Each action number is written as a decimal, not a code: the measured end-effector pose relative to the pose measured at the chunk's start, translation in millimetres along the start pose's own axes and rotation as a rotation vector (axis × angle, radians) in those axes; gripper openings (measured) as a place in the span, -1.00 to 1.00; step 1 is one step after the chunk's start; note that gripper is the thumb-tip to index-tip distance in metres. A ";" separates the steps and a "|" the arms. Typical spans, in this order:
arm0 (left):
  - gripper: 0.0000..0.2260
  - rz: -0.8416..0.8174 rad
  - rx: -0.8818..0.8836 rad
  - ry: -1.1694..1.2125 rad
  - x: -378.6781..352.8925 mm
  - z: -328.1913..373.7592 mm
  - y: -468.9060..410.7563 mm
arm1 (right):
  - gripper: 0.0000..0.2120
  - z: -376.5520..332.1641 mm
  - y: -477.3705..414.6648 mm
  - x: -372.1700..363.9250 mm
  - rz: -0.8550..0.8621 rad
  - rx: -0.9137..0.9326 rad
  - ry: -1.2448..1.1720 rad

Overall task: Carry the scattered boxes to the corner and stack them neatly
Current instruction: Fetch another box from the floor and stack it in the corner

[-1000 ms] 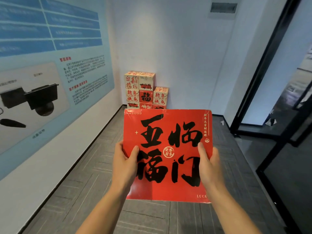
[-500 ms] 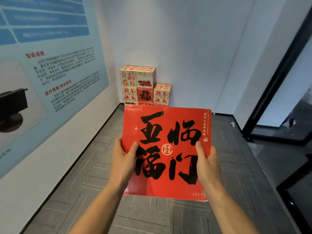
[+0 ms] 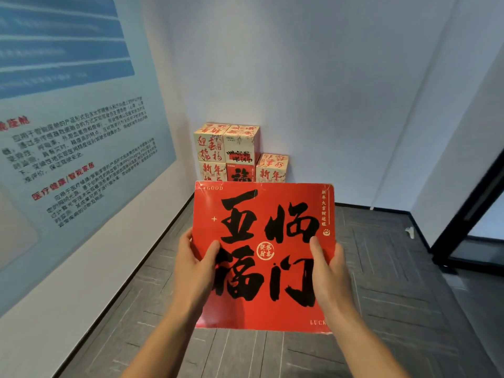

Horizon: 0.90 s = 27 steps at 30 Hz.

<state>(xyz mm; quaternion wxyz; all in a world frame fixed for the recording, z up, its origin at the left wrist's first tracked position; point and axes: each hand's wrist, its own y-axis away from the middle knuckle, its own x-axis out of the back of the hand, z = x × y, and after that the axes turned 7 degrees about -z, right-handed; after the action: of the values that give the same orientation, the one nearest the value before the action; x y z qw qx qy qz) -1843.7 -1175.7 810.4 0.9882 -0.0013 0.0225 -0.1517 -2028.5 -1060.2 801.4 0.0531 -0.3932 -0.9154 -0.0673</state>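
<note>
The red box [image 3: 261, 257] is held flat in the air above the grey floor [image 3: 381, 296], its top face toward the camera. The left hand [image 3: 195, 266] grips its left edge and the right hand [image 3: 331, 271] grips its right edge. Each thumb lies on the top face, and the other fingers are hidden beneath.

Large black brush characters read 五福临门, with a small round seal between them. "GOOD" sits in the top left corner. "LUCK" sits at the bottom right, partly covered by the right wrist. A thin column down the right side reads 新年大吉财运旺.

Beyond the box's far edge, a stack of boxes [image 3: 240, 152] stands in the corner against the white walls, its lower part hidden by the red box. They are cream with red writing; 新年 can be read on two, and one red face shows a black character.

On the left wall, a blue poster [image 3: 76, 132] carries the red heading 医疗健康/智能家居. Its small print is too blurred to read.
</note>
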 end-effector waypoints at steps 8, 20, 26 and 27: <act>-0.67 -0.091 0.020 0.024 -63.1 -30.7 -228.5 | -0.50 -16.1 -205.4 -43.1 0.089 -0.041 0.019; -0.64 -0.158 -0.022 -0.098 -164.2 -40.5 -504.8 | -0.39 -42.5 -485.6 -75.6 0.182 0.067 0.046; -0.67 -0.094 -0.016 -0.199 -224.7 -65.5 -649.6 | -0.60 -39.8 -663.1 -93.3 0.124 0.034 -0.045; -0.67 -0.078 -0.030 -0.208 -234.7 -61.7 -671.9 | -0.57 -45.5 -689.4 -96.4 0.113 0.030 -0.046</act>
<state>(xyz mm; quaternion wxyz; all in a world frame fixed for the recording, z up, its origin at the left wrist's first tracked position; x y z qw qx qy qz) -2271.6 -1746.0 765.4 0.9784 -0.0327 -0.0781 -0.1887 -2461.7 -1606.4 775.6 0.0415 -0.4448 -0.8937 -0.0411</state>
